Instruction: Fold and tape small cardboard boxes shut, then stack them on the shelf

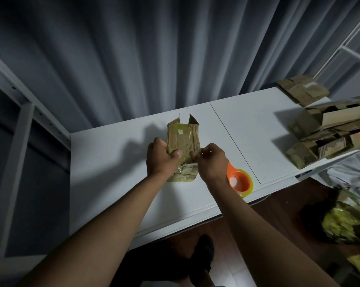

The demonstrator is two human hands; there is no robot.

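Both hands (161, 157) (211, 162) on cardboard box (184, 137)

One box (184, 139) in two hands, one tape dispenser (240, 181), one box pile (328, 131).

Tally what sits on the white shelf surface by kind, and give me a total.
Cardboard box held in both hands: 1, the small cardboard box, left hand and right hand gripping it.
Tape dispenser: 1, the orange tape dispenser.
Heaps of unfolded cardboard boxes: 2, a far heap and a near heap; single boxes in them cannot be counted.
Total: 4.
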